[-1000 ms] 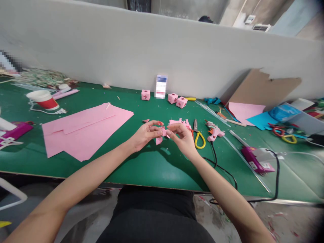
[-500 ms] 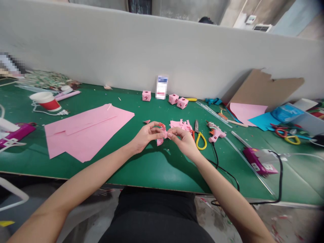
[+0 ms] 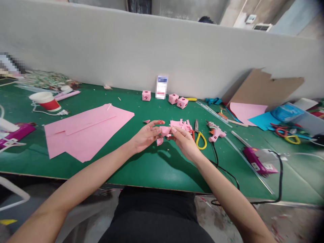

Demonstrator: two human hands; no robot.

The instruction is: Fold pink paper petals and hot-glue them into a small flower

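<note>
Item, folded pink paper piece point(image 3: 165, 130): one, in the air above the green worktop point(image 3: 152, 172), between the two hands. Left hand point(image 3: 143, 138): one, its grip pinching the piece's left end between thumb and fingers. Right hand point(image 3: 186, 142): one, its grip pinching the right end, thumb uppermost.

Handling note, by judgement: the thin paper called for light, even pressure, the folds lined up before being pressed, the fingers close to the creases, and no pull between the two ends that might have torn or skewed it.

Count: pink paper cubes with cut-outs, three, one point(image 3: 146, 96) apart and two point(image 3: 173, 99) point(image 3: 182, 103) side by side, near the wall. Cut pink paper strips point(image 3: 180, 125): one pile, number not legible. Scissors point(image 3: 201, 141) just right of the pile: one pair. Pink glue gun point(image 3: 216, 134): one. Large pink sheets point(image 3: 87, 138): overlapping, number uncertain. Red-and-white paper cup point(image 3: 48, 102): one.
</note>
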